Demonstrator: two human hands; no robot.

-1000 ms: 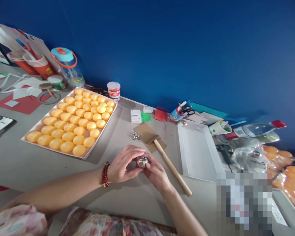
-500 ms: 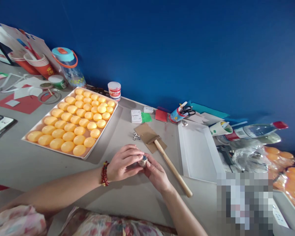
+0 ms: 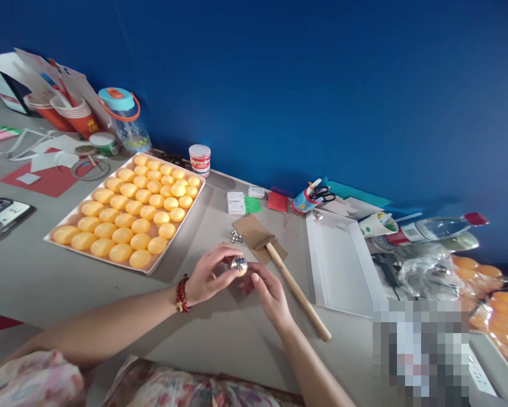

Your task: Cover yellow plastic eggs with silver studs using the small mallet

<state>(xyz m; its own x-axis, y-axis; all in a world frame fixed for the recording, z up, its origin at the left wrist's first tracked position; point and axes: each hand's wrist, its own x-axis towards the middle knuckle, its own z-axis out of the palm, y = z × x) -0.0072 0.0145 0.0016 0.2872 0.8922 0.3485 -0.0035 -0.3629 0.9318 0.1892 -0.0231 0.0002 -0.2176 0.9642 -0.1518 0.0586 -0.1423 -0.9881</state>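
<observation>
A small ball (image 3: 239, 264), shiny silver on top with a yellowish patch below, is pinched between the thumb and fingers of my left hand (image 3: 211, 275). Just to its right is my right hand (image 3: 271, 294), thumb and fingers apart and nothing visible in them; its farther fingers are blurred. A cluster of small silver beads (image 3: 235, 236) lies beyond my hands. Beside the beads, a hammer (image 3: 299, 291) with a wooden handle rests with its head on a piece of brown cardboard (image 3: 248, 227).
On the left stands a shallow box (image 3: 148, 270) filled with orange balls. A long white tray (image 3: 342, 260) lies to the right. Along the blue wall are a lidded tub (image 3: 200, 160), small white boxes (image 3: 236, 207) and a pen cup (image 3: 303, 202). Bagged orange balls (image 3: 506, 308) sit far right.
My right hand has let go of the ball and drawn slightly away. My left hand now holds the ball alone, turned so that its silver top and yellowish underside show.
</observation>
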